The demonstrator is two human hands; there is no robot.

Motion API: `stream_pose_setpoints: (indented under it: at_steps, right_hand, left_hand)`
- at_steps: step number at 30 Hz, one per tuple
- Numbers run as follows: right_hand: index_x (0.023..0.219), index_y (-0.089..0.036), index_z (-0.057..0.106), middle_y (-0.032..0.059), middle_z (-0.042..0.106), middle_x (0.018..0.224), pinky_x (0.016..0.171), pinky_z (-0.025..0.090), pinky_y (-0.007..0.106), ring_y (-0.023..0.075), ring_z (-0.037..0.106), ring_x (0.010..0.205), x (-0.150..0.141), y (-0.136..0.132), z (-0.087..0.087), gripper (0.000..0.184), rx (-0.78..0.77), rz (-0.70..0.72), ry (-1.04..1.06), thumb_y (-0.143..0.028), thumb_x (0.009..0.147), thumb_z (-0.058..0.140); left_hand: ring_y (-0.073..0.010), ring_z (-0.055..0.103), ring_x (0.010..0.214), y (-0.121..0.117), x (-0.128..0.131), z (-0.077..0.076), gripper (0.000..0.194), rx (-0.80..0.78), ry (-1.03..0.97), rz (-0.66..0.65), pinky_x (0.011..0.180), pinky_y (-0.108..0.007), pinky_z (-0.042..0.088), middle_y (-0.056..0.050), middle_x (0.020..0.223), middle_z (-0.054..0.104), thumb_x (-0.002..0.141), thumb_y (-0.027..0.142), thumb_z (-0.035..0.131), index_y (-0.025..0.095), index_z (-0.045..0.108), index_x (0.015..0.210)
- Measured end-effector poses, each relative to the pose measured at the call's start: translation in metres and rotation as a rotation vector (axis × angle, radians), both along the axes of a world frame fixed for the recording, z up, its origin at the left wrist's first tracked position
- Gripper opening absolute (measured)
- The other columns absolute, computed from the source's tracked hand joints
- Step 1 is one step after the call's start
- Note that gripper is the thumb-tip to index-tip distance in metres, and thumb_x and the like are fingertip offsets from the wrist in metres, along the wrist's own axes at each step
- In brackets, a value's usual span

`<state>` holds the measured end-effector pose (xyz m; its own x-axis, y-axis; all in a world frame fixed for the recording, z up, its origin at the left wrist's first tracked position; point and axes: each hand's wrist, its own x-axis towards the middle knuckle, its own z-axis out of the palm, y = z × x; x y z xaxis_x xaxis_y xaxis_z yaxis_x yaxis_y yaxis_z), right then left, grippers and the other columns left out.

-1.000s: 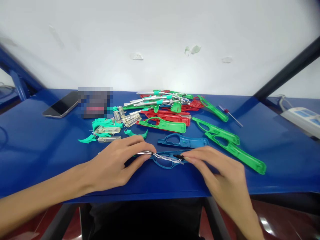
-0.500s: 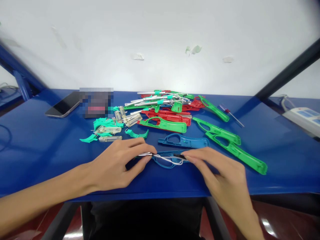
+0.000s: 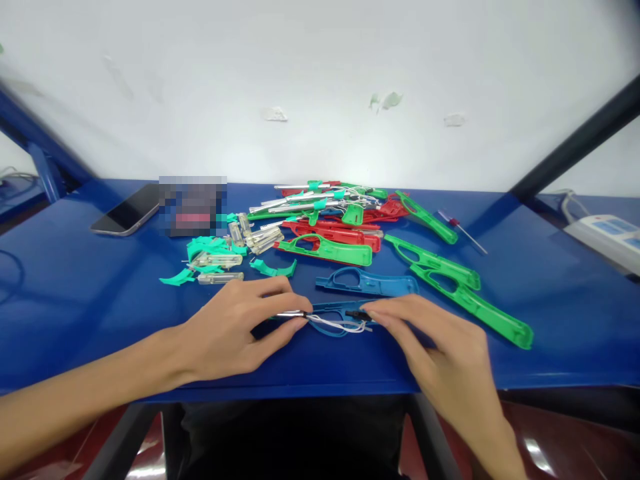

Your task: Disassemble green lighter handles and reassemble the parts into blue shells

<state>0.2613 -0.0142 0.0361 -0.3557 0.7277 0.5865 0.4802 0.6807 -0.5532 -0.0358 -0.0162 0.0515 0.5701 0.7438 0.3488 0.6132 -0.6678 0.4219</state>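
Observation:
My left hand (image 3: 235,330) pinches the thin metal tube (image 3: 289,313) of a wired part that lies on a blue plastic shell half (image 3: 330,309) near the table's front edge. My right hand (image 3: 440,353) pinches the small black piece (image 3: 356,313) at the other end. White wires (image 3: 336,325) loop between the two ends over the shell. A second blue shell half (image 3: 367,283) lies just behind, untouched.
A pile of red and green shell halves, metal tubes and teal bits (image 3: 325,217) fills the middle of the blue table (image 3: 75,287). Two green shells (image 3: 465,293) lie right. A small screwdriver (image 3: 461,229), a phone (image 3: 127,210) and a white power strip (image 3: 605,240) lie around.
Both hands stayed on the wired part; the metal tube and wires shifted slightly right and down onto the blue shell. Nothing else moved.

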Motion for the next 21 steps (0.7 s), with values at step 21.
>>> stream_pose_setpoints:
  at_steps: [21]
  right_hand:
    - [0.109,-0.023,0.078,-0.0046,0.083,0.104,0.096,0.054,0.016,0.0106,0.077,0.096,-0.0021,0.0000,0.0031,0.021,0.014,-0.006,-0.012,-0.005,0.103,0.068]
  left_hand:
    - [-0.0101,0.068,0.077,-0.0026,0.0064,0.0041,0.021,0.179,-0.067,0.003,0.067,-0.023,0.052,-0.001,0.098,0.072,0.105,0.018,0.061,0.020,0.078,0.116]
